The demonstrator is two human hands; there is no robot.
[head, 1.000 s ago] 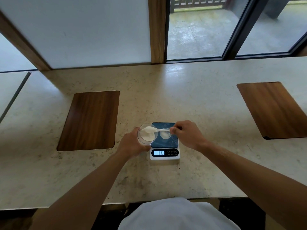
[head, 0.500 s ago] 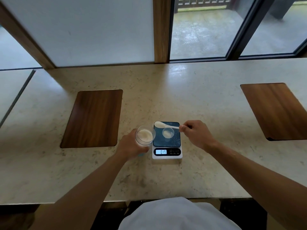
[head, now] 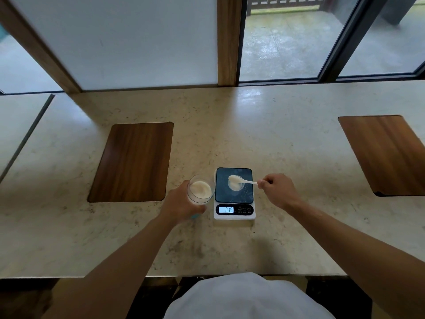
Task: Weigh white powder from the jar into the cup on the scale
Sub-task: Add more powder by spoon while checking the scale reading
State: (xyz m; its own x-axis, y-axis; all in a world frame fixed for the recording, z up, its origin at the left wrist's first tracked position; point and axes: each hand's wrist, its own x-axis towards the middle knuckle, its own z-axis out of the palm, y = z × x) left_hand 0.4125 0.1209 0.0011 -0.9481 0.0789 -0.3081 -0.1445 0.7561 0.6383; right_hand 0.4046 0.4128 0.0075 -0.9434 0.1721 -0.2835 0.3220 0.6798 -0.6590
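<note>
My left hand (head: 181, 204) wraps the clear glass jar of white powder (head: 199, 189), tilted, just left of the white digital scale with its dark platform (head: 234, 194), whose display reads 019. On the platform sits the small clear cup (head: 235, 185), under the white plastic spoon (head: 239, 180) my right hand (head: 277, 191) pinches by its handle. Beige stone counter (head: 287, 143) lies open beyond the scale.

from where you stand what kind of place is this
Probably a café or shared seating counter rather than a lab: a long stone counter along tall windows facing a paved terrace, with wooden place panels inset at intervals.
</note>
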